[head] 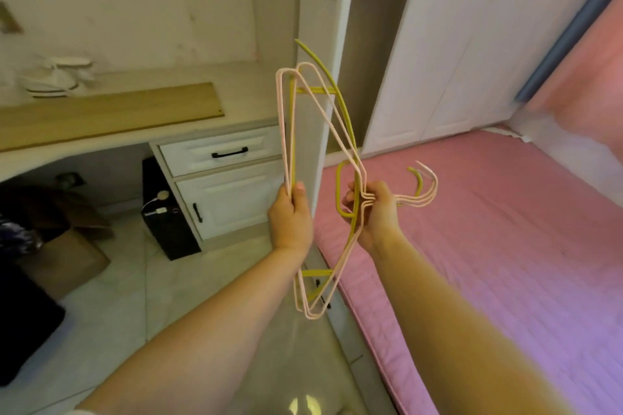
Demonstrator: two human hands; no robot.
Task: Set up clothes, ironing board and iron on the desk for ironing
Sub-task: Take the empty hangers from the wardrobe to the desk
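I hold a bunch of thin clothes hangers (332, 126), pink ones and a yellow one, upright in front of me with no clothes on them. My right hand (372, 212) grips them at the necks, the hooks curling out to its right. My left hand (290, 219) pinches their bottom bars. The desk (242, 94) stands at the left with a long wooden board (111, 116) lying flat on its top. No iron or garment shows.
A white lamp-like object (55, 77) sits at the desk's back left. Drawers (222, 152) and a cabinet door fill the desk's right end, a dark box (165, 209) beside them. White wardrobe doors (451, 44) stand behind. A pink bed (488, 229) lies right; cardboard boxes (67, 253) under the desk.
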